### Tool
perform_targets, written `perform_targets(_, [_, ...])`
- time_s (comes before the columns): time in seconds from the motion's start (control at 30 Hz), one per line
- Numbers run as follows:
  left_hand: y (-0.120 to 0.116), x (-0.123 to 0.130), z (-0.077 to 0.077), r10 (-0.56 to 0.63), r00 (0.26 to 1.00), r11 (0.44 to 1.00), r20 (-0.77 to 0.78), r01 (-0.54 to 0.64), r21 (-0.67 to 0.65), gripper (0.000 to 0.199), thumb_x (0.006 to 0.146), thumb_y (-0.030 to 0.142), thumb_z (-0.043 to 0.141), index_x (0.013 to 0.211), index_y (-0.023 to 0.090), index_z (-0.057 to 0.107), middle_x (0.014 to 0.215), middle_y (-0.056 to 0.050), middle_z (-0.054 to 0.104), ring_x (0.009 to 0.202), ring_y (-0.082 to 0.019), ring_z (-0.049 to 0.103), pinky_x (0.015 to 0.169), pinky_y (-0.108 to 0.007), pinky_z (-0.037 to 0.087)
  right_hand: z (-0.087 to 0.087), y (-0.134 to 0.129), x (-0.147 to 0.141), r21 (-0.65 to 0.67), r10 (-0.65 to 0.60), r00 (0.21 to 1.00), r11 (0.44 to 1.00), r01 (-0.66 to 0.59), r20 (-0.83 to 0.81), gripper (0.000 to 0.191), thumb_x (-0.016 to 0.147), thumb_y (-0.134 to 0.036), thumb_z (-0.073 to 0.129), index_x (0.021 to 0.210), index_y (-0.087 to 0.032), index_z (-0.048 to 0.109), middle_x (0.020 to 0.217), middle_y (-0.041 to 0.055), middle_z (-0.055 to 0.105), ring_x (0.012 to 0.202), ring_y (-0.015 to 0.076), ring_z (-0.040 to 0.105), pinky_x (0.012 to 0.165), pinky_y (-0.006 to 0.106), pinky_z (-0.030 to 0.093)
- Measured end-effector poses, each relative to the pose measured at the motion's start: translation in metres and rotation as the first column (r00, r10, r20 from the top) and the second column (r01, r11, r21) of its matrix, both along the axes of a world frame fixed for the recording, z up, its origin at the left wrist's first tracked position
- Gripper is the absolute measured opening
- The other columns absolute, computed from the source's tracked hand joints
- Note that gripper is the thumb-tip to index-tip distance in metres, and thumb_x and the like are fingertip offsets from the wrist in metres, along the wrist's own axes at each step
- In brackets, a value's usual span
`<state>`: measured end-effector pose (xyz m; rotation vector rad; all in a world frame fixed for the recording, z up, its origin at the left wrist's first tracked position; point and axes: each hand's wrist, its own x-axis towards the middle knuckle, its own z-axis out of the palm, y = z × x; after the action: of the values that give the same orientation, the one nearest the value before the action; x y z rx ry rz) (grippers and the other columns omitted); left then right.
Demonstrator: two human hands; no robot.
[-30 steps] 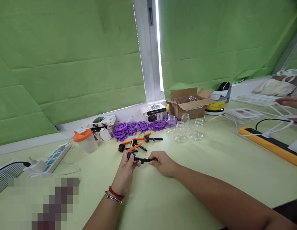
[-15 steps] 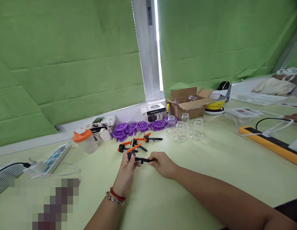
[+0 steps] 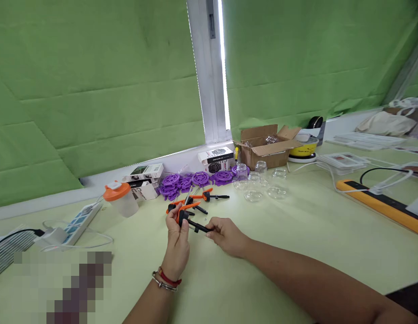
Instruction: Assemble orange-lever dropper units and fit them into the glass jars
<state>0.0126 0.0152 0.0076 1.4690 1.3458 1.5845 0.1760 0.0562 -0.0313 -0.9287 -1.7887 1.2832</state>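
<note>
My left hand is closed around the round black body of an orange-and-black levered device, whose kind I cannot make out. An orange lever points up and right from it, and a black rod runs out to the right. My right hand pinches the far end of that rod, its fingertips hiding the tip. Just behind my left hand lie similar orange-and-black devices, some partly covered by it. Further back is a row of purple spoked plastic parts.
Several clear glass jars stand near an open cardboard box. At left are an orange-lidded cup and a white power strip. Small printed boxes line the wall. An orange-and-black power strip lies at right.
My left hand has turned slightly and the held device now tilts, its rod sloping down to the right. My right hand has shifted a little down and left with the rod end.
</note>
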Motion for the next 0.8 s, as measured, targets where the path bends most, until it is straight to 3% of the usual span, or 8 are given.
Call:
perform_targets(0.23, [-0.001, -0.002, 0.006, 0.090, 0.995, 0.993, -0.042, -0.087, 0.086, 0.036, 0.087, 0.042, 0.051, 0.119, 0.026, 0.045, 0.121, -0.007, 0.053, 0.106, -0.019, 0.055, 0.094, -0.037, 0.042, 0.005, -0.016, -0.012, -0.182, 0.044, 0.976, 0.980, -0.084, -0.213, 0.012, 0.076, -0.025, 0.059, 0.080, -0.018, 0.051, 0.053, -0.0068, 0.047, 0.046, 0.0085, 0.046, 0.049, 0.023, 0.042])
perform_targets(0.37, [0.000, -0.009, 0.004, 0.140, 0.976, 0.984, -0.166, -0.119, 0.134, 0.037, 0.085, 0.041, 0.054, 0.118, 0.025, 0.050, 0.111, -0.006, 0.057, 0.098, -0.019, 0.056, 0.089, -0.034, 0.044, 0.011, -0.023, -0.015, -0.238, 0.096, 0.954, 0.957, -0.167, -0.283, 0.017, 0.076, -0.030, 0.061, 0.079, -0.017, 0.051, 0.053, -0.0058, 0.052, 0.044, 0.0086, 0.048, 0.048, 0.024, 0.042])
perform_targets(0.5, [0.004, -0.014, 0.004, 0.265, 0.880, 0.955, -0.393, -0.182, 0.236, 0.034, 0.086, 0.038, 0.051, 0.118, 0.024, 0.051, 0.110, -0.006, 0.056, 0.104, -0.023, 0.053, 0.095, -0.041, 0.039, 0.017, -0.025, -0.014, -0.309, 0.071, 0.927, 0.931, -0.195, -0.369, 0.028, 0.074, -0.040, 0.065, 0.082, -0.016, 0.051, 0.066, -0.0020, 0.059, 0.043, 0.0075, 0.050, 0.046, 0.024, 0.043])
perform_targets(0.6, [0.006, -0.014, 0.005, 0.345, 0.791, 0.927, -0.506, -0.203, 0.316, 0.034, 0.083, 0.037, 0.053, 0.114, 0.022, 0.052, 0.120, -0.009, 0.051, 0.118, -0.027, 0.045, 0.101, -0.047, 0.034, 0.020, -0.025, -0.013, -0.347, 0.076, 0.919, 0.911, -0.222, -0.387, 0.034, 0.072, -0.045, 0.066, 0.078, -0.015, 0.051, 0.064, -0.0015, 0.059, 0.041, 0.0072, 0.049, 0.044, 0.024, 0.042])
perform_targets(0.7, [0.005, -0.013, 0.006, 0.236, 0.811, 0.960, -0.536, -0.110, 0.256, 0.046, 0.082, 0.038, 0.056, 0.122, 0.020, 0.043, 0.125, -0.012, 0.046, 0.120, -0.027, 0.044, 0.100, -0.047, 0.037, 0.023, -0.026, -0.011, -0.364, 0.119, 0.915, 0.892, -0.269, -0.385, 0.037, 0.072, -0.048, 0.066, 0.073, -0.014, 0.053, 0.062, -0.0014, 0.058, 0.041, 0.0066, 0.047, 0.043, 0.023, 0.042])
perform_targets(0.8, [0.004, -0.012, 0.004, 0.164, 0.795, 0.979, -0.584, -0.058, 0.195, 0.071, 0.074, 0.043, 0.065, 0.131, 0.017, 0.032, 0.126, -0.014, 0.045, 0.121, -0.030, 0.044, 0.100, -0.049, 0.037, 0.027, -0.025, -0.009, -0.383, 0.136, 0.908, 0.875, -0.298, -0.396, 0.037, 0.072, -0.049, 0.066, 0.070, -0.014, 0.054, 0.059, -0.0027, 0.055, 0.039, 0.0048, 0.043, 0.040, 0.021, 0.038])
